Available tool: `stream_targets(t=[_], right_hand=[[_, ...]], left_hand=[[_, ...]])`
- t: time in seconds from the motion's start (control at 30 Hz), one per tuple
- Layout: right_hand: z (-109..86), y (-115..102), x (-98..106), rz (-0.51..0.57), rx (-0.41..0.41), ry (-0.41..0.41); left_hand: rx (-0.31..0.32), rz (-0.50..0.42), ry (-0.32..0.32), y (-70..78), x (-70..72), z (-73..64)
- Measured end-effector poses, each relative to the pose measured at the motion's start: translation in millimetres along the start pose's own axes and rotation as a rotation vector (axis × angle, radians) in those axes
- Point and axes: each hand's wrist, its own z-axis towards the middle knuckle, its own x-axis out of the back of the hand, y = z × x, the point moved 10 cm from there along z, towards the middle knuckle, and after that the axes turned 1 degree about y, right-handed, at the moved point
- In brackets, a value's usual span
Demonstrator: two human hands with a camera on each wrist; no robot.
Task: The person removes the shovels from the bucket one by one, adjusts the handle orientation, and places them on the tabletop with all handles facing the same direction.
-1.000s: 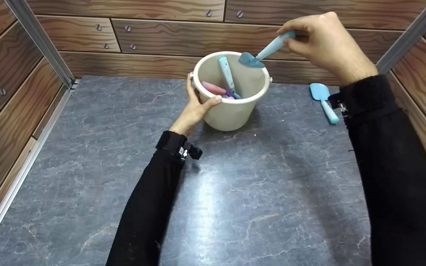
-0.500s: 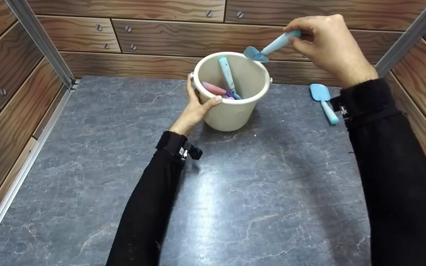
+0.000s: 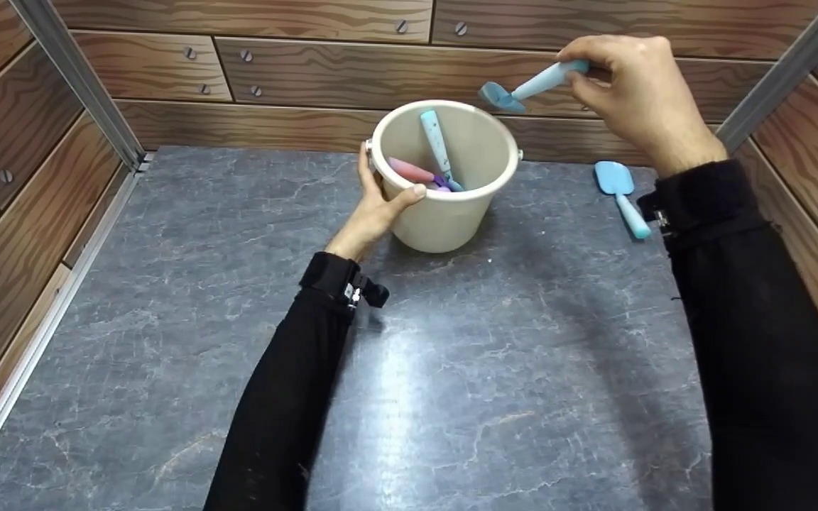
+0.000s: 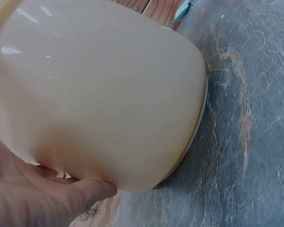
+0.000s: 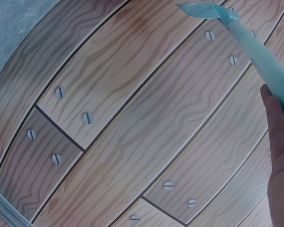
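A cream bucket stands upright on the grey marbled surface in the head view. My left hand holds its left side, thumb over the front rim and fingers along the outer wall. Inside lean a speckled light-blue handle and a pink handle; purple parts lie low, their kinds hidden. To the upper right of the bucket, my right hand pinches the handle end of a light-blue toy trowel, blade pointing left, apart from the rim. In the right wrist view the trowel is at upper right.
A blue toy shovel lies on the surface right of the bucket, near my right cuff. Wood-patterned walls enclose the back and sides, with metal corner posts at the left and right.
My right hand has moved the trowel right and slightly up in the head view, from over the bucket's opening to beyond its rim. The left hand and bucket stay put.
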Motion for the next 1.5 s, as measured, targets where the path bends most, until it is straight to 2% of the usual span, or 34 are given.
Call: stream_targets(t=[0.33, 0.53, 0.73, 1.17, 1.5], right_hand=[[-7.3, 7.8, -4.2, 0.007, 0.012, 0.023], [-15.3, 17.0, -9.9, -0.004, 0.004, 0.020], [-24.5, 26.8, -15.5, -0.035, -0.007, 0.016], [-47.0, 55.7, -28.4, -0.043, -0.075, -0.019], [-64.1, 79.1, -40.8, -0.067, -0.145, -0.079]], left_hand=[[-0.001, -0.005, 0.006, -1.0, 0.4, 0.4], [0.015, 0.024, 0.021, -3.1, 2.3, 0.5], [0.016, 0.035, 0.007, -4.3, 2.5, 1.2], [0.023, 0.058, 0.021, -3.8, 3.0, 1.8], [-0.004, 0.022, 0.010, -1.4, 0.8, 1.2]])
